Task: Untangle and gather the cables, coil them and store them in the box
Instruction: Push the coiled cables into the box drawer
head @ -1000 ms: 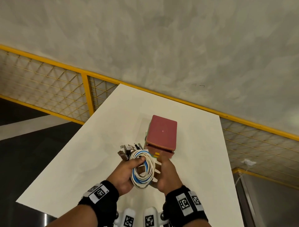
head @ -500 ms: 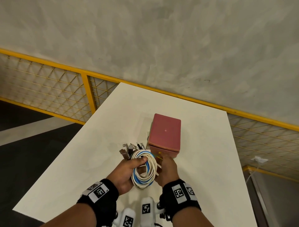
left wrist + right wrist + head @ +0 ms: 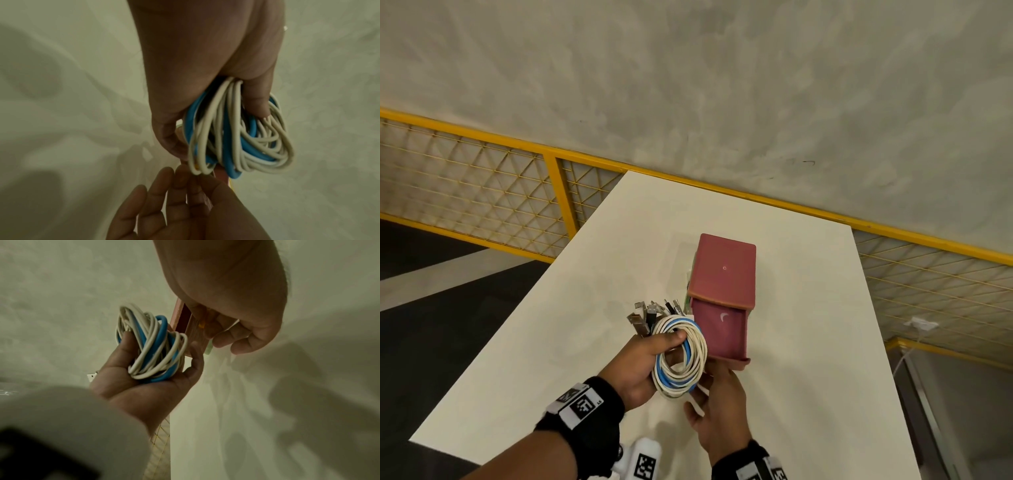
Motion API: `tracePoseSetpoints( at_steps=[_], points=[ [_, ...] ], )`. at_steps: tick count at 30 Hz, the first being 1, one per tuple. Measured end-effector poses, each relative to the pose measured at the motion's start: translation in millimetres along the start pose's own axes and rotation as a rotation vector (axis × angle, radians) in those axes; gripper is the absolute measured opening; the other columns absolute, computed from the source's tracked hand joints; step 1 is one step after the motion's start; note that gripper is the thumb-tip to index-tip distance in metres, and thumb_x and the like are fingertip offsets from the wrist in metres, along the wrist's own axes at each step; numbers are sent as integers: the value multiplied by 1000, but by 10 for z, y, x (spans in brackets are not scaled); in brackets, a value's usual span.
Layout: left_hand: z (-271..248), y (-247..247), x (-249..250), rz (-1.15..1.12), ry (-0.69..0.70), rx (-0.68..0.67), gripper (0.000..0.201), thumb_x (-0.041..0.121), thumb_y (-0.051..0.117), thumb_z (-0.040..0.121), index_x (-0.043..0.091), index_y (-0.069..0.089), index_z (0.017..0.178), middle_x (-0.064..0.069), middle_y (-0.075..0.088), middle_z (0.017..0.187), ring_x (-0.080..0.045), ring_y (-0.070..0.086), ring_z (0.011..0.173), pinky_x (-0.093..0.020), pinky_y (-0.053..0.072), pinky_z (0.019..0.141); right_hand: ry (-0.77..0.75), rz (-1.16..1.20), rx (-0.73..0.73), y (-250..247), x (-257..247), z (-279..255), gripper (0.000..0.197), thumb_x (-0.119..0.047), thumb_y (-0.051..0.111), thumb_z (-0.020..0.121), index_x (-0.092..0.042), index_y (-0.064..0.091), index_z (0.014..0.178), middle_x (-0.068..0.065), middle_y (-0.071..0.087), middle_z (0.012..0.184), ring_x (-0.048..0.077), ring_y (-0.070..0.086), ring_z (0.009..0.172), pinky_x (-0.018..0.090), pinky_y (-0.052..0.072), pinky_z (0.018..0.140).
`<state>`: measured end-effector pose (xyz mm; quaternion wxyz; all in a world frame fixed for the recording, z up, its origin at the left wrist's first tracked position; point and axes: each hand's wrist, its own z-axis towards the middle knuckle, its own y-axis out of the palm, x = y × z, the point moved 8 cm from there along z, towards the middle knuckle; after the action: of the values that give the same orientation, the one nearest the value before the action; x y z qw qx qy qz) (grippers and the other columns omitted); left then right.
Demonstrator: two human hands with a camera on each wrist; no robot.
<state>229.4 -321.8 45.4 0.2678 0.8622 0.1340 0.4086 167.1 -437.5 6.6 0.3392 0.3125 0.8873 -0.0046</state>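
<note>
At the near edge of the table, the person's left hand grips the coil of cables, white and blue loops bunched together, thumb through the centre and fingers curled behind, with the plugs sticking out on the far side. Just to the right, the right hand sits at the front of the drawer, its fingers curled under the drawer's front lip.

A second ago the red box was nearly shut, with only a sliver of the drawer showing; now the drawer stands pulled well out toward the person, its inside bare. That opens the way for storing: the coiling looks done, and the remaining step is probably to lower the bundle into the drawer, which lies just beside the coil.

The head view gives the layout, coil touching or nearly touching the drawer's left wall, box standing mid-table, yellow railing beyond, but it hides the right fingers. The right wrist view shows them hooked on the drawer front, and shows the left palm cupping the coil from below. The left wrist view adds how loosely the loops hang from the thumb, and the right hand's fingers lying just under the coil; the box is barely seen there.
</note>
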Motion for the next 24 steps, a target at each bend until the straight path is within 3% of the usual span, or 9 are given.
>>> tracePoseSetpoints(
  at_steps=[7,11,13,15,17,19,22,24],
  points=[
    [-36,-6,22,136,12,18,27,5,64,87,-8,69,111,-28,70,105,-35,71,86,-41,59,76,16,-36,-10,-24,103,-99,27,-35,55,90,-15,70,99,9,75,95,26,66,96,39,43,78],
    [22,110,95,328,8,22,23,6,70,85,-3,73,106,-25,74,105,-36,71,93,-46,57,87,-34,-115,17,-140,-34,-251,31,-37,57,88,-10,68,98,8,67,77,24,60,72,35,44,67],
    [56,219,142,400,14,6,23,9,73,83,0,74,105,-22,75,105,-36,72,96,-48,55,91,-172,-159,61,-226,-255,-362,28,-36,56,92,-10,65,96,9,64,74,24,59,67,35,47,63],
    [94,345,157,439,4,-17,25,10,74,81,2,74,105,-20,76,103,-36,72,98,-48,56,92,-369,-184,57,-228,-553,-476,20,-35,54,95,-19,63,101,5,71,90,23,67,81,38,54,68],
    [126,484,163,467,-16,-48,27,9,75,81,2,73,107,-20,76,103,-36,73,97,-46,58,90,-495,-227,-22,-119,-816,-549,18,-35,53,96,-34,63,111,-4,72,107,18,69,100,43,58,82],
    [167,625,179,500,-23,-101,29,9,75,81,4,72,110,-20,76,104,-35,73,96,-45,59,86,-531,-330,-102,0,-990,-546,24,-31,50,98,-47,64,109,-15,73,107,11,69,103,42,56,89],
    [249,717,164,572,-110,-125,28,12,76,82,5,71,109,-17,77,100,-31,75,86,-44,61,78,-490,-436,-96,11,-1095,-443,30,-21,48,99,-39,71,104,-10,76,98,12,73,92,47,60,82],
    [308,715,94,612,-221,-146,33,14,78,81,3,70,110,-18,77,100,-32,75,87,-49,61,79,-443,-462,-57,-42,-1111,-363,28,-19,49,97,-31,74,102,-2,77,97,18,74,89,51,61,75]
  ],
)
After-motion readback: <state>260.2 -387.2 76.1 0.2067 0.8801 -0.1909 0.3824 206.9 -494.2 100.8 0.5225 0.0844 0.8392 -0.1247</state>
